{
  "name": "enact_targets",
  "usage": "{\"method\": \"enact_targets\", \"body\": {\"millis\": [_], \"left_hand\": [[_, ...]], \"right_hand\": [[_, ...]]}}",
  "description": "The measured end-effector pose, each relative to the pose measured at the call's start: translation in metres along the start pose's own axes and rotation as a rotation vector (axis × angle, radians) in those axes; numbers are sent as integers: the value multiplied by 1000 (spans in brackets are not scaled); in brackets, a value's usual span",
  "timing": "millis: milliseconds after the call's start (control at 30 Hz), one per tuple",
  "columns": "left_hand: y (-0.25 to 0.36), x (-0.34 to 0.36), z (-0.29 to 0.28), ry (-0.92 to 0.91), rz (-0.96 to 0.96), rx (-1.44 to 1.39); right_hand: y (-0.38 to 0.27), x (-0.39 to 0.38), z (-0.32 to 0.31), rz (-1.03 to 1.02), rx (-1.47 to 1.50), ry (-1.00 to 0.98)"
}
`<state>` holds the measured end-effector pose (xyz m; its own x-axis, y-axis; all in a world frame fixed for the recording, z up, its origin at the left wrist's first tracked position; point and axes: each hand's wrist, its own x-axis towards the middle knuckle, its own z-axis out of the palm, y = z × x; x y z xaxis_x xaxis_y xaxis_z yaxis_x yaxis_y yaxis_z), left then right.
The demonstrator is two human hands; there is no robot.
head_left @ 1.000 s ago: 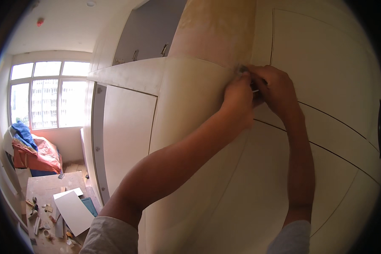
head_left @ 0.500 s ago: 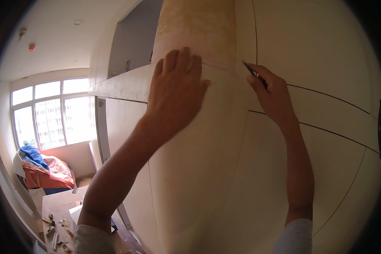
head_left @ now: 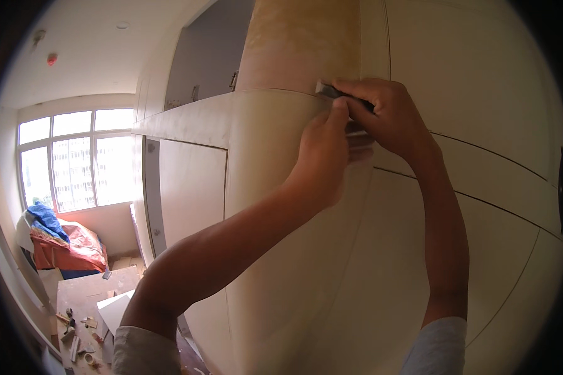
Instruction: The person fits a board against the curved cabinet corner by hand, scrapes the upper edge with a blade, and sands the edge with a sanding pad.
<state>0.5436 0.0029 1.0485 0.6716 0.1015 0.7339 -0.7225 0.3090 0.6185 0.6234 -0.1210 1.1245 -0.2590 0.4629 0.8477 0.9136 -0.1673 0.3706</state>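
A slim, dark-handled tool with a flat, pale metallic tip is gripped in my right hand. Its tip points left at the seam on the rounded white cabinet corner. Above that seam the curved surface turns tan and pinkish. My left hand is just below the tool, thumb raised by the right fingers. Its other fingers reach right beneath the right hand and are smeared by motion. Whether the left thumb touches the tool cannot be made out.
An open grey cabinet recess with hinges is at upper left. White panels with dark gaps extend right. Low at left, a worktable carries scattered small tools and a white sheet. Behind it, orange and blue sheeting is heaped under a window.
My right hand has moved left with the tool to the corner seam. My left hand has come off the curved surface, moving right and down beside it. The view has shifted slightly.
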Motion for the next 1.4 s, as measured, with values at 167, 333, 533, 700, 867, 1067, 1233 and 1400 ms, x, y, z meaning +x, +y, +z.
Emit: {"method": "enact_targets", "body": {"millis": [167, 333, 533, 700, 867, 1067, 1233, 1400], "left_hand": [[-2, 21, 16, 107, 88, -207], [-4, 21, 12, 119, 88, -234], [-3, 19, 12, 92, 113, -264], [-4, 22, 14, 84, 109, -275], [-7, 24, 14, 92, 89, -240], [-13, 33, 16, 140, 83, -219], [-25, 50, 22, 174, 75, -236], [-29, 49, 24, 71, -43, -63]], "right_hand": [[-18, 9, -5, 43, -164, -49], [-20, 6, -2, 73, -172, -76], [-23, 5, -2, -26, -299, -24], [-22, 7, -4, 9, -303, -55], [-10, 2, 1, -32, -248, 9], [-3, 3, 1, -6, -313, -21], [11, -5, -3, -43, -368, 10], [14, -22, -14, 146, -428, -30]]}}
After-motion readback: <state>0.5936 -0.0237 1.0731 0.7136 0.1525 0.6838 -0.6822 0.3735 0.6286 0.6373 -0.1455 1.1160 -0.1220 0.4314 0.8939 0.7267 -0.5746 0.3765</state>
